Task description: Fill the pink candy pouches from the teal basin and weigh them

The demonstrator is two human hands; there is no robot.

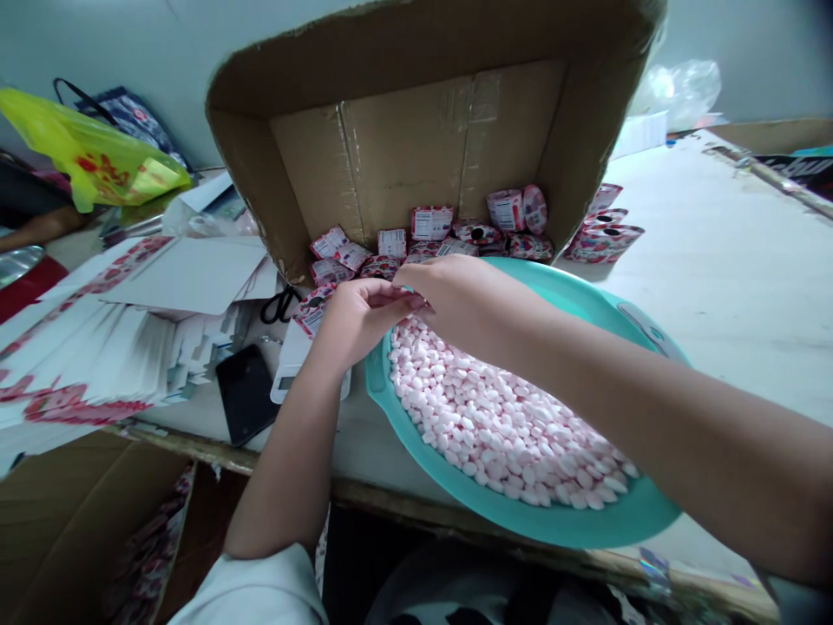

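My left hand [368,317] is closed in a pinch at the left rim of a turquoise basin [449,482]. My right hand [442,286] meets it fingertip to fingertip, its fingers bent and mostly turned from view. Whatever the two hands grip is hidden between them. Many small pale pink candies [501,425] fill the lower part of the basin under my right forearm. A red-and-white printed pouch [313,308] lies beside my left hand, over a white digital scale [285,379] that my left arm partly covers.
Behind the basin, a cardboard box [416,130] on its side holds several printed pouches [431,223]; more pouches [605,239] stand to its right. At left are a dark phone [245,393], black-handled scissors [281,305], stacked printed cards [97,356] and a yellow bag [97,156].
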